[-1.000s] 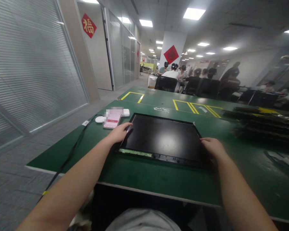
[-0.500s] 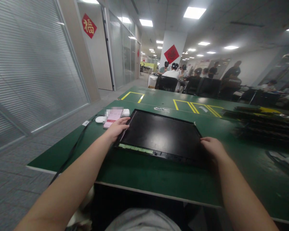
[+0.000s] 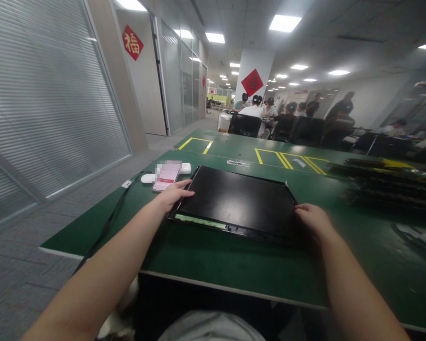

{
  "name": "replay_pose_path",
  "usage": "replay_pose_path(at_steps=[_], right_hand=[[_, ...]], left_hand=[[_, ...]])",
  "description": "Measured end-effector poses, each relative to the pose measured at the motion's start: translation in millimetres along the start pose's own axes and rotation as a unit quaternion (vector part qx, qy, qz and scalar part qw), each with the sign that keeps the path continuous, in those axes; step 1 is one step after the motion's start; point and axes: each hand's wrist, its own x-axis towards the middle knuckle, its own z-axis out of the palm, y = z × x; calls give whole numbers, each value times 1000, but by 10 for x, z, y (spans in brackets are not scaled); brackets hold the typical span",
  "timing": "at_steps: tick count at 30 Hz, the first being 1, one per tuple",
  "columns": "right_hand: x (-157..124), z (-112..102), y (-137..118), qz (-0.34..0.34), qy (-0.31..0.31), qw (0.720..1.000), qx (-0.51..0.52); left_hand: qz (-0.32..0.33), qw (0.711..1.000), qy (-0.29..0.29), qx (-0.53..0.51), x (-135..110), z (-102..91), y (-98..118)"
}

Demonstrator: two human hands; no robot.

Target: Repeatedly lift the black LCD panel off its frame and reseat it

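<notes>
A flat black display panel (image 3: 237, 201) lies face up on the green table (image 3: 234, 265) in front of me. Along its near edge runs a light green strip (image 3: 200, 221). My left hand (image 3: 172, 195) grips the panel's left edge, thumb on top and the other fingers along the side. On the opposite side, my right hand (image 3: 314, 219) is closed on the right edge with thumb and fingertips; its lower fingers are hidden from view.
A phone (image 3: 166, 176) and white rounded items (image 3: 185, 168) lie beyond my left hand. A black cable (image 3: 110, 215) crosses the table's left side. Stacked dark panels (image 3: 376, 184) stand at right. Yellow tape (image 3: 266, 150) marks the far side; people sit beyond.
My left hand has shifted slightly toward me, and its thumb now reaches further over the panel's left edge. My right hand stays at the right edge. The view has tilted slightly.
</notes>
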Motion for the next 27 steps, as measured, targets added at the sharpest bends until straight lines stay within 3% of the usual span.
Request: replay_pose_path(at_steps=[9,16,27], right_hand=[[14,-3,-25,-10,-1,999,-38],[-12,-20,-63,-3,-14,999,-45],[43,42,10,-9,-4,1000,-15]], left_hand=[[-8,999,-26,-21,-37,-12,21],[49,994,-51,-79,-12,-28,-4],[85,990,-67,-94,-30,5,-7]])
